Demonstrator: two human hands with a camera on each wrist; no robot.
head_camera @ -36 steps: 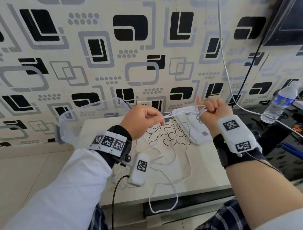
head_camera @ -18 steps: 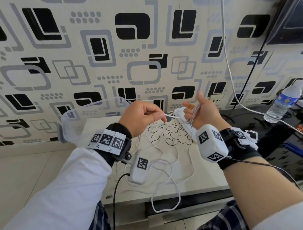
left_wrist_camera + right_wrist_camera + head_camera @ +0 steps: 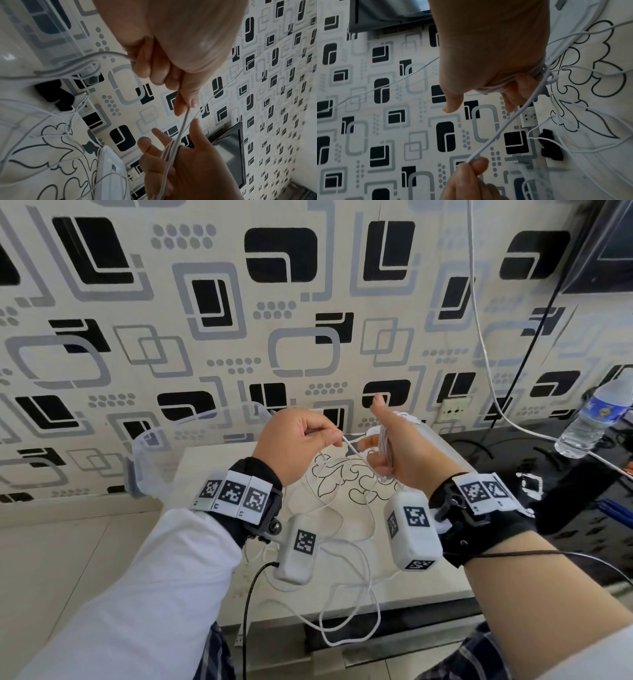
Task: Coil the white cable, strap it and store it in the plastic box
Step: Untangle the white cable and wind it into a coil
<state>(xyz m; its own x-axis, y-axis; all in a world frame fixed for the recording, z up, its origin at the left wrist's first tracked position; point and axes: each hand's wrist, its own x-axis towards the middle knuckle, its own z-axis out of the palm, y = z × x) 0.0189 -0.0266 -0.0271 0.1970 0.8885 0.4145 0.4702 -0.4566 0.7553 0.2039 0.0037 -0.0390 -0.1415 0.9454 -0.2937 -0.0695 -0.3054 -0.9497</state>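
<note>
Here the left hand (image 3: 291, 446) is curled into a loose fist above the middle of the table (image 3: 421, 577), its thumb and forefinger pinching a short taut run of the white cable (image 3: 352, 448); the left wrist view shows the cable entering the fist at the curled fingers (image 3: 145, 63) and leaving between thumb and fingertip. That run crosses a small gap to the right hand (image 3: 400, 453), which is held upright with the palm turned toward the left hand, thumb pointing up and fingers only partly bent. Several turns of the cable are wrapped around this hand across the palm, and in the right wrist view they bunch at the base of the fingers (image 3: 513, 94). Whether those fingers press on the turns cannot be told. The rest of the cable lies in loose loops over the table's near half, one loop hanging past the near edge. The plastic box (image 3: 164, 446), clear and open, stands tilted at the table's far left corner, touching neither hand. A white flat device (image 3: 435, 446) lies at the far right edge, behind the right hand.
</note>
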